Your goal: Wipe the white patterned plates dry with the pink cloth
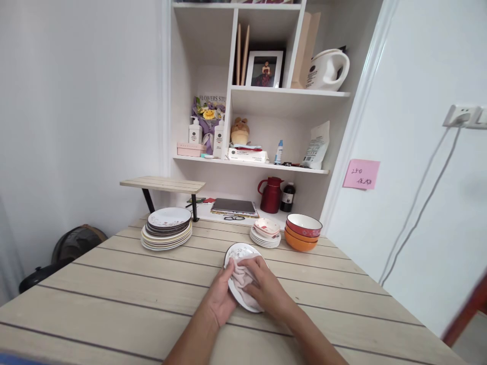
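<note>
A white patterned plate (239, 252) lies on the wooden table (114, 284) in front of me. A pale pink cloth (241, 280) rests on the plate. My left hand (219, 300) grips the plate's left rim, fingers curled over it. My right hand (266, 286) presses down on the cloth, its fingers closed on the fabric.
A tall stack of plates (166, 230) stands at the back left, a small stack of dishes (266, 233) and stacked red and orange bowls (302, 231) at the back right. Shelves behind hold a red jug (271, 194), bottles and a tablet (233, 206). A wall stands right.
</note>
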`<state>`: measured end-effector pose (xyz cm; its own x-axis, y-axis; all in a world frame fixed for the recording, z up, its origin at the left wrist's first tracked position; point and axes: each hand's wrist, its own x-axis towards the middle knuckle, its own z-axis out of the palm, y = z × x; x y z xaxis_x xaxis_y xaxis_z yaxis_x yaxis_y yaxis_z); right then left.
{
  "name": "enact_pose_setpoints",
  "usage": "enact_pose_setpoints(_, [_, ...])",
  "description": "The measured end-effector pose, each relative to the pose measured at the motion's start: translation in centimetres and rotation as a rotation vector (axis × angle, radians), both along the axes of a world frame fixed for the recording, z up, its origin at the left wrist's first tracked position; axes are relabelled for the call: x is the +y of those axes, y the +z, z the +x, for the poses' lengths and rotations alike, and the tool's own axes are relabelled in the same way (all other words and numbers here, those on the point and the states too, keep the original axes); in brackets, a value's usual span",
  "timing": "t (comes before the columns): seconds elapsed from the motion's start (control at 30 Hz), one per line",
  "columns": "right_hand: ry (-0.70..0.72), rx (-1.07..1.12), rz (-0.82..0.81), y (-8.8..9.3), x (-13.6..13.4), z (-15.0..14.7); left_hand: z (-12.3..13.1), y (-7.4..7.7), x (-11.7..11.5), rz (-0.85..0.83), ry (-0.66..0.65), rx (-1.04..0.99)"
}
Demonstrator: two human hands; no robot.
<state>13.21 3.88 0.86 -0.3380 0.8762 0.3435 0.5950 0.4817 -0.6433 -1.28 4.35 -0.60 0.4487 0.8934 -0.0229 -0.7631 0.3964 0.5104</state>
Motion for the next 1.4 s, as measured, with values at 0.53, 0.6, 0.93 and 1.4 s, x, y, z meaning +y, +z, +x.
enact_pose_setpoints(0.53, [-0.329, -0.254, 0.024, 0.0, 3.4, 2.9, 0.4, 0.1, -0.4, -0.142, 0.088, -0.010])
enact_pose_setpoints(0.6, [-0.264, -0.301, -0.035, 0.9, 2.3, 3.5, 0.5, 0.0, -0.3, -0.174, 0.086, -0.036])
enact_pose_setpoints(0.93, [0.050, 0.009, 0.004, 1.3, 0.3, -0.7, 0.4, 0.3, -0.3, -0.065, -0.030, -0.046])
enact_pose_setpoints(1.4, [-0.260, -0.379, -0.060, 1.5, 1.8, 3.2, 0.3, 0.4, -0.4, -0.107, 0.055, 0.009])
